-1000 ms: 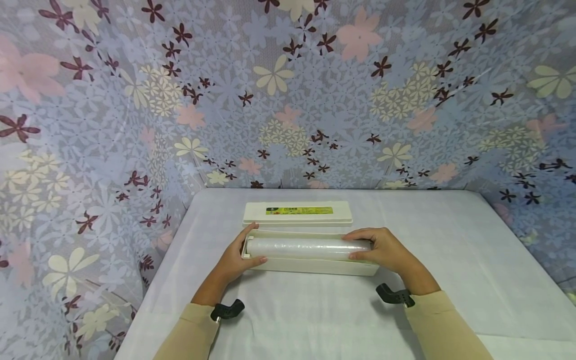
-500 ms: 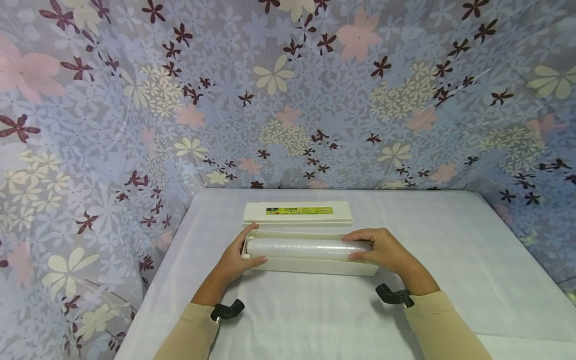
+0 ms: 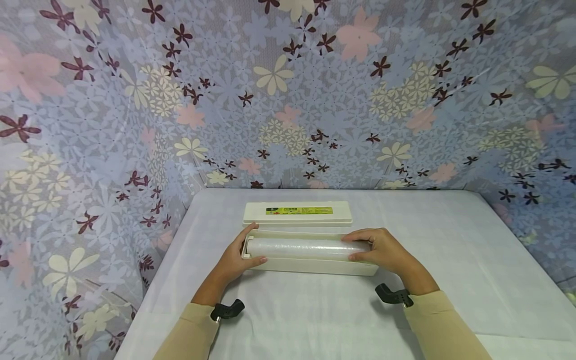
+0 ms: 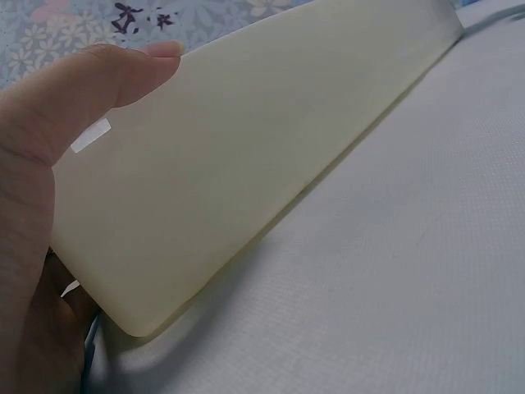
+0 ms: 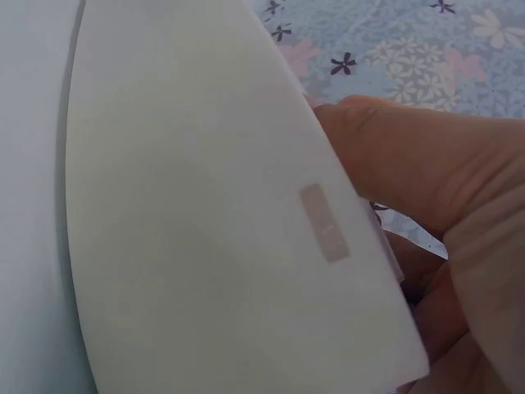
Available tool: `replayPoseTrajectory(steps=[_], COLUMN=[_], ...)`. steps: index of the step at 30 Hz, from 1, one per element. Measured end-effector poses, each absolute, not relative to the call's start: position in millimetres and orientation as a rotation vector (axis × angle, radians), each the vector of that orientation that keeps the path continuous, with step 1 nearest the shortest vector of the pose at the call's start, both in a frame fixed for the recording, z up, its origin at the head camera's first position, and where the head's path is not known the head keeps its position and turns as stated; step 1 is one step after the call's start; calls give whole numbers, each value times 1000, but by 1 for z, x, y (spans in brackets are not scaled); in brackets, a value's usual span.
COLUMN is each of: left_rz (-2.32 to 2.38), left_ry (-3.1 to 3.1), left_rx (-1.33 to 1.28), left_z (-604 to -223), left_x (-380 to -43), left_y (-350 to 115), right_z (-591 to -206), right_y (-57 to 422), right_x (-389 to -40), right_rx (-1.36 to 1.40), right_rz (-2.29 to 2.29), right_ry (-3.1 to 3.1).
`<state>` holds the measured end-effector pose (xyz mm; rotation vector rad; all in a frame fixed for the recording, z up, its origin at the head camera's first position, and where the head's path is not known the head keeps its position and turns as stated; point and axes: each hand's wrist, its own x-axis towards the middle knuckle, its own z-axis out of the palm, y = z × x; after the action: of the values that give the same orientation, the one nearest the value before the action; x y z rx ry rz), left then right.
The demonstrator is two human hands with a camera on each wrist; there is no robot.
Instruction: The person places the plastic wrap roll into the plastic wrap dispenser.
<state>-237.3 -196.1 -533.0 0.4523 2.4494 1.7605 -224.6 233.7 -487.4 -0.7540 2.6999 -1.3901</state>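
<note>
A long cream plastic dispenser box (image 3: 310, 266) lies lidless on the table, its front wall filling much of both wrist views. Inside it sits a roll of cling film (image 3: 306, 247), shiny and whitish. My left hand (image 3: 233, 256) grips the box's left end, thumb over the front edge and fingers round the end and back. At the other end, my right hand (image 3: 388, 251) holds the roll between thumb and fingers, and its palm covers that end of the box. The right wrist view shows that thumb (image 5: 394, 148) reaching over the box's front rim.
Just behind the box lies its cream lid (image 3: 297, 220), which carries a yellow-green label (image 3: 299, 210). White cloth (image 3: 315, 315) covers the table. A flowered curtain (image 3: 288, 100) rises along the table's back and left sides. Black camera mounts (image 3: 227, 310) sit at both wrists.
</note>
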Motion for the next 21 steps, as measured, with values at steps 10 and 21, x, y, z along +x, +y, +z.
replayPoseTrajectory(steps=[10, 21], left_rz=[1750, 1748], left_ry=[2463, 2457], left_rx=[438, 440], left_z=[-532, -530], left_x=[-236, -236], left_y=[-195, -195], right_z=[-487, -488], right_y=[233, 235], right_x=[-225, -223], right_rx=[-791, -783], right_rz=[-1355, -1425], right_ry=[2718, 2711])
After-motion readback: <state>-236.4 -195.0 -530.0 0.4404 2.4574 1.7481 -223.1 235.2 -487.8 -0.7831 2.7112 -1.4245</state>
